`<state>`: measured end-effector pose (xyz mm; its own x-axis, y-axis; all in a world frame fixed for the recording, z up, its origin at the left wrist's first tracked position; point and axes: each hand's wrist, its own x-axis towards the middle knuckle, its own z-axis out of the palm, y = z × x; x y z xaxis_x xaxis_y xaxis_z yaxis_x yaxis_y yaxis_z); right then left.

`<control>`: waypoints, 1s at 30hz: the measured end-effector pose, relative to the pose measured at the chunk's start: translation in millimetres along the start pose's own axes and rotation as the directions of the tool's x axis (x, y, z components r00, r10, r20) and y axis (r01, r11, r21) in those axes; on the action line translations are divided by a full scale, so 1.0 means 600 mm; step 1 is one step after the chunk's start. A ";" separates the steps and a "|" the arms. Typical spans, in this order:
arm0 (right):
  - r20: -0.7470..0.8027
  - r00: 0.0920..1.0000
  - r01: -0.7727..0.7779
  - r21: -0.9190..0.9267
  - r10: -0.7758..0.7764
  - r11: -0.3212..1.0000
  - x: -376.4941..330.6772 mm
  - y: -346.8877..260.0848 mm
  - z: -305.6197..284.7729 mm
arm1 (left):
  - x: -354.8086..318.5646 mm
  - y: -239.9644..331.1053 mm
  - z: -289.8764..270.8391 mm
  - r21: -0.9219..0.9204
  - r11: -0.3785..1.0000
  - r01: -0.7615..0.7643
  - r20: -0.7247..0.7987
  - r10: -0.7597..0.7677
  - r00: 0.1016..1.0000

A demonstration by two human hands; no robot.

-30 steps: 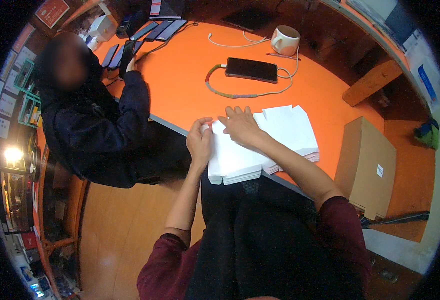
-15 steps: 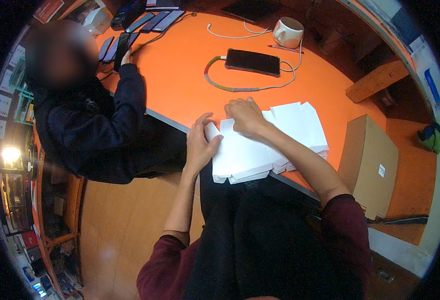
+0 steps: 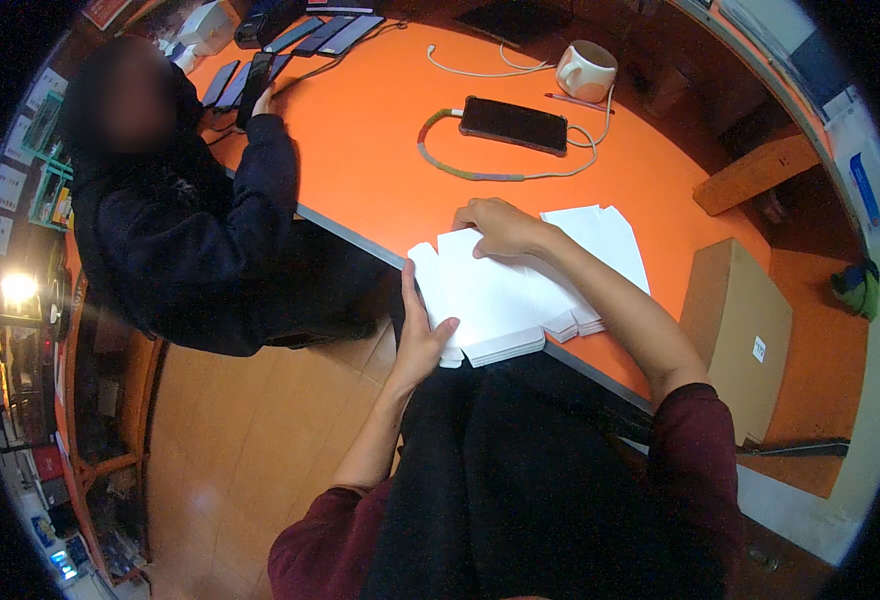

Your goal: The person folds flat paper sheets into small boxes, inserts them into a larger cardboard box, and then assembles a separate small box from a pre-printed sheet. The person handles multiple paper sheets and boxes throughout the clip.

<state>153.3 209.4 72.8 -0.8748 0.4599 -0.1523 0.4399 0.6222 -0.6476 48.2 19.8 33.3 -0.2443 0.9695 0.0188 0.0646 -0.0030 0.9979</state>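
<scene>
A stack of flat white cardboard box blanks point(image 3: 500, 300) lies across the front edge of the orange table, its flaps sticking out at the ends. My left hand point(image 3: 422, 335) clasps the stack's left edge, thumb on top and fingers along the side. At the far edge, the curled fingers of my right hand point(image 3: 500, 228) grip the blanks, with the thumb resting on the white face. More white blanks point(image 3: 600, 240) lie under my right forearm, partly hidden by it.
Beyond the blanks are a black phone point(image 3: 514, 125) with a cable, a white mug point(image 3: 587, 70) and a pen point(image 3: 580, 102). A brown cardboard box point(image 3: 738, 340) stands at right. On the left a person in dark clothes point(image 3: 190, 240) holds a phone point(image 3: 255, 90) near several others.
My left hand has moved down and closed on the stack's left edge. The left flap, raised before, now lies flatter. My right hand has spread slightly at the far edge.
</scene>
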 end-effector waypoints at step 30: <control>-0.131 0.858 0.287 -0.681 -0.497 0.674 -0.135 -0.050 0.105 | 0.072 0.040 -0.016 0.635 0.754 0.165 -0.175 -0.068 0.982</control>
<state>198.0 113.4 57.7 -0.9423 0.1682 0.2896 0.1840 0.9825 0.0282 29.7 59.1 58.7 -0.4138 0.9095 -0.0381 0.6232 0.3136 0.7164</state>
